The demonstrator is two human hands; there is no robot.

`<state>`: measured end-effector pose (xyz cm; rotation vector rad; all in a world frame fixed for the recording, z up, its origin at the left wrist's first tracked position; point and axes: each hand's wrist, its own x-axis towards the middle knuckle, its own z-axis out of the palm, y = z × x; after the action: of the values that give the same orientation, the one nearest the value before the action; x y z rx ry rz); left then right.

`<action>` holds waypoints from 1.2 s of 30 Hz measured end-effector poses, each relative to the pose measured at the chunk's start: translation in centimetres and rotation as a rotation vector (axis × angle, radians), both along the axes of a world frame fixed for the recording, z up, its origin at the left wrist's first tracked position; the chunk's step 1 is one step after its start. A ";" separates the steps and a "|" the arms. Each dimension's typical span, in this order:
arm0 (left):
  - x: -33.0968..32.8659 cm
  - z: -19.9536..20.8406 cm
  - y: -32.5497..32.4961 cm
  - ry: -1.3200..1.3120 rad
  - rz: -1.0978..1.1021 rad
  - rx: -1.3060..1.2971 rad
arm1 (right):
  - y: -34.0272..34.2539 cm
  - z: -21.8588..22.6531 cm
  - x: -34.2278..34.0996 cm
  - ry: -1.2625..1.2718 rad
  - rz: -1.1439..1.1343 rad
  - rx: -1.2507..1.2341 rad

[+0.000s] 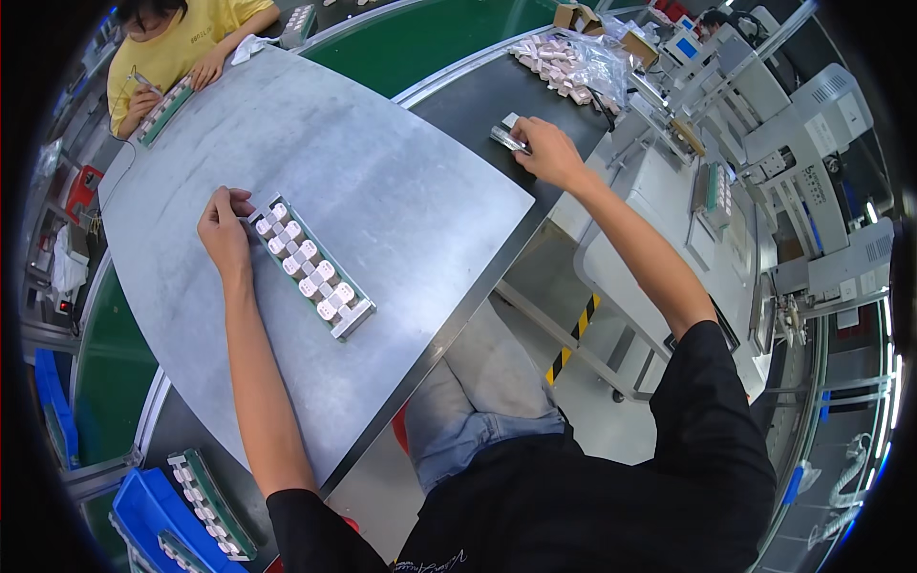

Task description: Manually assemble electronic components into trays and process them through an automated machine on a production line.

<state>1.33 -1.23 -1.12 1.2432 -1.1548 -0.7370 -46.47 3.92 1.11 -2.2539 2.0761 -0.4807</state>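
On the grey metal counter (382,181), the left hand (224,234) rests, fingers curled against the far end of a long green tray (355,320) of white parts. Well apart, the right hand (546,151) grips a small silvery part (506,138) at the counter's edge.

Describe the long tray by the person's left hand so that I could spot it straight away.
Start at the big grey metal table. Near its front edge, touching the person's left hand, lies a narrow green tray set slantwise and filled with small pale blocks in a checkered row. Another tray lies at the table's far end, under a co-worker's hands.
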 end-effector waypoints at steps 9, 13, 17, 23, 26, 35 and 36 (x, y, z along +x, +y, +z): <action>0.1 -0.1 -0.1 -0.035 0.005 -0.017 | 1.9 -0.2 1.1 0.085 0.020 -0.202; -0.2 0.0 0.0 -0.032 0.000 0.001 | 1.2 -1.2 0.2 0.118 -0.124 -0.316; 0.2 -0.3 0.2 -0.033 0.010 0.002 | 0.3 -2.0 0.1 0.007 -0.241 -0.097; -0.2 0.0 0.0 -0.039 0.013 0.017 | -0.7 -3.5 -1.8 -0.080 -0.237 -0.173; -0.1 0.1 0.0 -0.032 0.012 0.018 | -0.6 -3.7 -2.0 -0.090 -0.218 -0.229; 0.0 -0.4 -0.1 -0.022 -0.003 0.010 | 0.4 -2.9 -1.2 -0.102 -0.204 -0.205; 0.0 -0.4 -0.2 -0.021 -0.004 0.009 | 0.5 -3.2 -1.6 -0.045 -0.168 -0.229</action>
<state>1.37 -1.45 -1.50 1.2595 -1.1723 -0.7344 -48.03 4.44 -2.07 -2.1642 2.3053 -0.8103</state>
